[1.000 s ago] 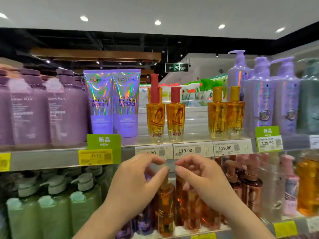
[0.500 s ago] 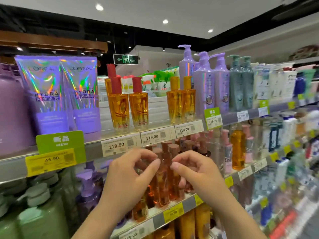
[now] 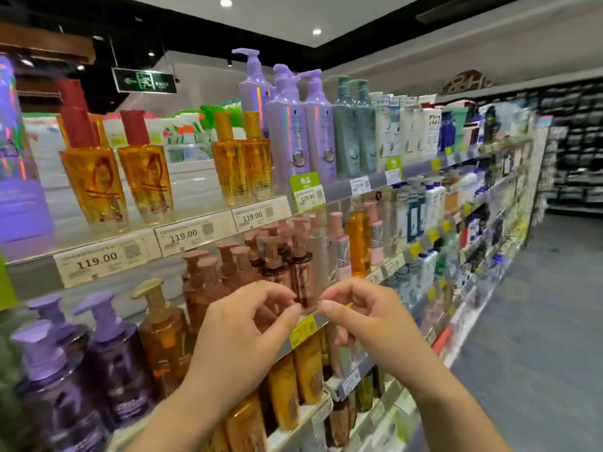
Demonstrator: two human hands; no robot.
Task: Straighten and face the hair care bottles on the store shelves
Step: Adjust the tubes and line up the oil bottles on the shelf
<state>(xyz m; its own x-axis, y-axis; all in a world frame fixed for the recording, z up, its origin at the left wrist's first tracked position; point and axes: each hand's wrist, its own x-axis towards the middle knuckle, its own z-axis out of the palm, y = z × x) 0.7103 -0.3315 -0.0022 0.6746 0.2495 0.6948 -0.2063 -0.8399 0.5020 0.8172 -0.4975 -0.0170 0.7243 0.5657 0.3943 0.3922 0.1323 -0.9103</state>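
Observation:
My left hand (image 3: 241, 331) and my right hand (image 3: 365, 318) are raised side by side before the middle shelf. Both have curled fingers, thumb tips close to forefingers, and hold nothing that I can see. Between their fingertips shows a brown pump bottle (image 3: 301, 282) at the shelf front, upright among several like it; I cannot tell if they touch it. Left of it stand an amber pump bottle (image 3: 163, 334) and dark purple pump bottles (image 3: 111, 360). On the upper shelf stand golden oil bottles with red caps (image 3: 93, 187) and yellow caps (image 3: 228, 171).
Tall lilac pump bottles (image 3: 287, 135) and grey-green ones (image 3: 346, 138) fill the upper shelf to the right. Price tags (image 3: 182, 236) line the shelf edges. Golden bottles (image 3: 284, 393) sit on the shelf below my hands. The grey aisle floor (image 3: 538, 321) runs along the right.
The view has swung right along the shelves. Both hands, in the same curled pose, have left the amber bottle's top and now sit in front of the brown pump bottles.

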